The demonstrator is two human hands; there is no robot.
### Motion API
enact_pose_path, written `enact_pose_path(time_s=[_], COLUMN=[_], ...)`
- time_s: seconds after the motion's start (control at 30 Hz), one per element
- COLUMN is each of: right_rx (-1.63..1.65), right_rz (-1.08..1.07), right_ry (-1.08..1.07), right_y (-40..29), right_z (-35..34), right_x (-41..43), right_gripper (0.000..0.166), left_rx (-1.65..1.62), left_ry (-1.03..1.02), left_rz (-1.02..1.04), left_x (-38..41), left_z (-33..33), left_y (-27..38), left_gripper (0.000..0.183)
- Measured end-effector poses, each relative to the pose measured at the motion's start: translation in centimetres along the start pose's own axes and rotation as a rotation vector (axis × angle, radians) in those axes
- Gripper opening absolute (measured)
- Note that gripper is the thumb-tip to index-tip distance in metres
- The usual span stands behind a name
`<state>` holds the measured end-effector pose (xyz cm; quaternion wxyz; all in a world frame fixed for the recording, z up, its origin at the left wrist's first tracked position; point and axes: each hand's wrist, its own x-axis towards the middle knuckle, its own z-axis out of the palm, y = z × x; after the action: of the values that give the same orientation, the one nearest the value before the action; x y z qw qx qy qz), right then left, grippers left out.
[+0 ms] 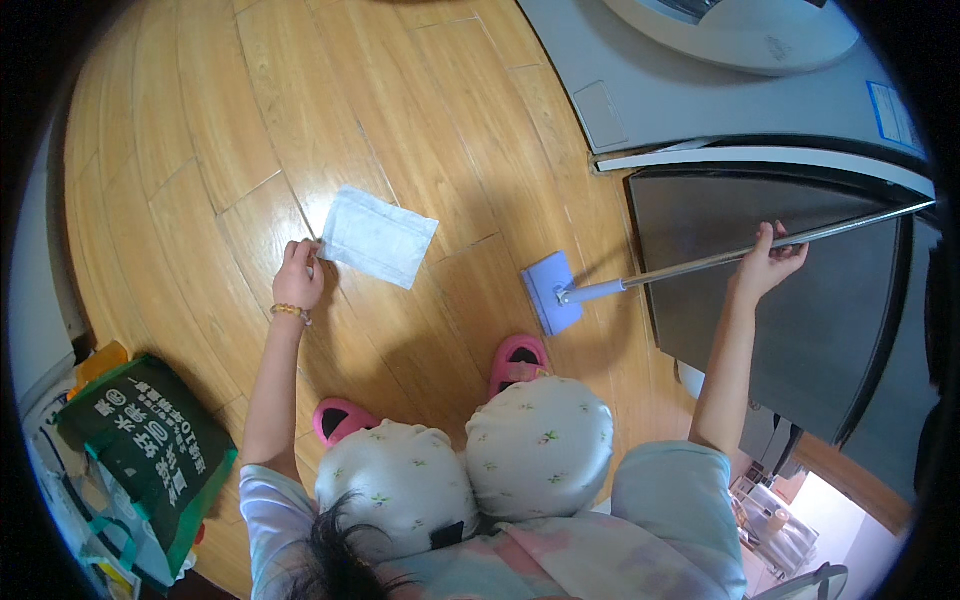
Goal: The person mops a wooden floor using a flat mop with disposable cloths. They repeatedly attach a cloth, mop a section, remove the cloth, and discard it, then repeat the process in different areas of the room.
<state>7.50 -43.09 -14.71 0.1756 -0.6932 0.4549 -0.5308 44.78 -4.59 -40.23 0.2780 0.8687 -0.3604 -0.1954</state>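
At the left, my left hand [298,279] pinches one corner of a white cleaning cloth [380,237], which lies spread on the wood floor. On the right, my right hand [770,259] holds the metal pole of a flat mop [686,266]. The pole slants down to the mop's rectangular lilac head [553,292], which rests on the floor to the right of the cloth, apart from it. Between my arms are my bent knees in patterned white fabric and my pink slippers [517,361].
A green bag [150,457] with printed writing stands at the lower left, beside other bags. A front-loading washing machine [675,97] is at the upper right. Below it, a dark-panelled appliance or cabinet [772,300] stands behind the mop pole. A shelf with items shows at the lower right.
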Motion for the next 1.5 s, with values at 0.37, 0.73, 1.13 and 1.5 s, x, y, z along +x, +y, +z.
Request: enact_pose_path(time_s=[0.37, 0.73, 1.13, 1.5], right_rx=[-0.175, -0.158, -0.312, -0.461], right_rz=[-0.526, 0.521, 0.691, 0.453], right_ry=[-0.125, -1.103, -0.853, -0.668], right_y=[-5.3, -2.7, -3.6, -0.2], right_z=[2.2, 25.7, 25.7, 33.8], right_x=[-7.6, -37.1, -37.7, -32.5], right_gripper=[0.038, 0.041, 0.075, 0.079], left_rx=[-0.105, 0.138, -0.026, 0.075], left_ry=[0.147, -0.065, -0.053, -0.183], left_rz=[-0.056, -0.282, -0.205, -0.029], left_x=[0.9, 3.6, 2.6, 10.1], left_z=[0.4, 3.7, 5.7, 6.5], left_y=[-0.3, 1.6, 2.2, 5.2], left_gripper=[0.013, 0.012, 0.026, 0.041])
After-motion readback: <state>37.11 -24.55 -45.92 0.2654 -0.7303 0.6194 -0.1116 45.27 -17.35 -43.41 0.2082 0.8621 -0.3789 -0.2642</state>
